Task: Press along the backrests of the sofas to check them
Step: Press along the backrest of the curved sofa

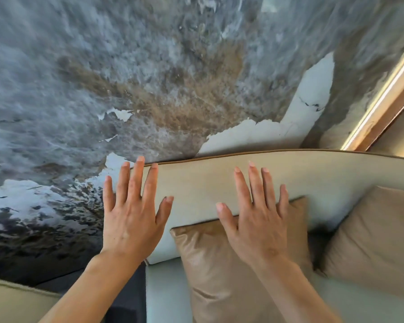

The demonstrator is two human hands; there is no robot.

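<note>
We see the backrest (219,183), pale cream with brown piping along its top edge, running under and between both hands. Left hand (132,220) lies flat with fingers spread wide at the backrest's left end, fingertips reaching past the top edge; it grips nothing. Right hand (258,217) is likewise splayed and empty, palm over the top of a tan cushion (219,276) leaning on the backrest (whether either palm presses we cannot tell). A second cushion (378,241) sits right of the right hand. Beyond the fingertips rises a grey-brown marbled wall (149,78).
</note>
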